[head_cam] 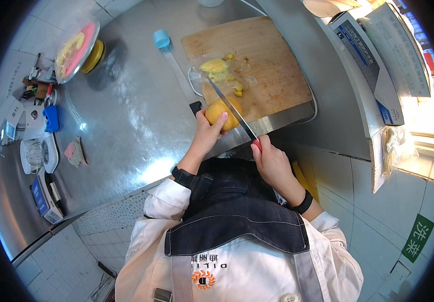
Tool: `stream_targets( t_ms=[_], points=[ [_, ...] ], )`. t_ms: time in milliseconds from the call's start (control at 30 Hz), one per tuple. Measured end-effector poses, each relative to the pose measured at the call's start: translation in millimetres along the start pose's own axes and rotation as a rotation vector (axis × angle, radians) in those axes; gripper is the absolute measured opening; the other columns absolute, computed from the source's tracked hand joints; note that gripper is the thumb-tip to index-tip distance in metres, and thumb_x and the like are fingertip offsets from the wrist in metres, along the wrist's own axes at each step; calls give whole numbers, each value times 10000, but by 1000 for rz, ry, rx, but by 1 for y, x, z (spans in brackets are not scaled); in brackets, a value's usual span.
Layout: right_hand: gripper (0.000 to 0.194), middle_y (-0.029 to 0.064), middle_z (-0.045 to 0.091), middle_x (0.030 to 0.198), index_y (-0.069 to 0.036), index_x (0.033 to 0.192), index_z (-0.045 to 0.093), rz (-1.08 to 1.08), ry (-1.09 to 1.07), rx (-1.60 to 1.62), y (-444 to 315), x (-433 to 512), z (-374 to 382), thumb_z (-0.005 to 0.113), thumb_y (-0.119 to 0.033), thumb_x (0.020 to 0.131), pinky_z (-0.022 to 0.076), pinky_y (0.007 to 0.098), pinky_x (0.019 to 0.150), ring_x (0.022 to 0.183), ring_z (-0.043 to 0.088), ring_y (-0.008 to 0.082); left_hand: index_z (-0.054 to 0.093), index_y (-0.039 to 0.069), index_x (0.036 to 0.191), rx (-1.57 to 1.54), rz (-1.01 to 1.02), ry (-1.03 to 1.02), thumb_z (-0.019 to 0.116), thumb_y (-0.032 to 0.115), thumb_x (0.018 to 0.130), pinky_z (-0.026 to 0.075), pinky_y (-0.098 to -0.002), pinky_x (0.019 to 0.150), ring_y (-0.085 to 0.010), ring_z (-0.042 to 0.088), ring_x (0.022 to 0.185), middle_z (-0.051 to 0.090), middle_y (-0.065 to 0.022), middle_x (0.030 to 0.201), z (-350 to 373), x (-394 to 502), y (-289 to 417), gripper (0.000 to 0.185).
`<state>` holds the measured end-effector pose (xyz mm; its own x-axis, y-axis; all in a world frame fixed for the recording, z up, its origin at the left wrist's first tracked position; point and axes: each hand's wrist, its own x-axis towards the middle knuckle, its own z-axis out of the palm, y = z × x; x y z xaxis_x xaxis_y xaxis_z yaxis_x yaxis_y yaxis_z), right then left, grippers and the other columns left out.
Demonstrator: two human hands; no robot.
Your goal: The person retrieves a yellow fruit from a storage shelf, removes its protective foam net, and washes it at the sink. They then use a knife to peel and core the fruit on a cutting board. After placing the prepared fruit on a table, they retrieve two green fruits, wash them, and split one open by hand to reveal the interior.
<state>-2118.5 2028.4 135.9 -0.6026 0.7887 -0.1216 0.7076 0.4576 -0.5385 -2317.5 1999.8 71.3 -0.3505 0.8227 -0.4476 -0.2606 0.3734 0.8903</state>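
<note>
My left hand point(210, 130) grips a round, smooth yellow fruit point(212, 112) just off the near left edge of the wooden cutting board point(273, 71). In my right hand point(274, 161) is the red handle of a long knife point(244, 124). Its blade slants across the fruit, the tip pointing away over the board; how deep the edge sits cannot be told. Beyond the blade, yellow fruit flesh point(215, 66) and several small cubes point(238, 90) lie on the board with crumpled clear film point(251, 80).
A light blue cup point(161, 39) stands by a flat strip with a black handle point(195, 108) on the steel table point(126, 113). At left are a bagged pink plate point(85, 45), a whisk point(34, 154) and a rag point(76, 152). A glove box point(368, 64) stands on the right ledge.
</note>
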Motion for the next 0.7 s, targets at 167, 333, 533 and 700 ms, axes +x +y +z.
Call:
stream_targets(
  t_ms=[167, 333, 533, 700],
  points=[
    [255, 192, 630, 691, -66, 974, 426, -18, 21, -85, 0, -2, 2, 490, -312, 960, 508, 477, 486, 575, 622, 392, 236, -11, 1268, -15, 14, 25, 602, 404, 913, 400, -201, 493, -133, 565, 631, 546, -124, 956, 2, -1, 0, 657],
    [262, 182, 610, 605, -67, 921, 414, 11, -28, -133, -6, 3, 2, 490, -315, 960, 504, 463, 453, 527, 616, 381, 246, -9, 1256, 9, 11, 30, 608, 414, 907, 399, -199, 491, -132, 564, 629, 545, -126, 947, 0, -1, 0, 658],
    [238, 211, 601, 607, -43, 971, 408, 36, -93, -127, -16, 12, -5, 476, -272, 967, 484, 516, 497, 561, 599, 427, 267, -18, 1224, -29, 10, 33, 625, 423, 894, 414, -198, 487, -121, 565, 612, 549, -115, 919, 0, 1, 1, 657],
    [251, 194, 605, 586, -60, 932, 418, 47, -76, -166, -23, 18, -5, 484, -301, 960, 501, 484, 469, 539, 616, 396, 287, -40, 1180, -91, 8, 57, 662, 399, 876, 430, -197, 479, -107, 565, 589, 557, -105, 863, 0, 2, 2, 652]
  ],
)
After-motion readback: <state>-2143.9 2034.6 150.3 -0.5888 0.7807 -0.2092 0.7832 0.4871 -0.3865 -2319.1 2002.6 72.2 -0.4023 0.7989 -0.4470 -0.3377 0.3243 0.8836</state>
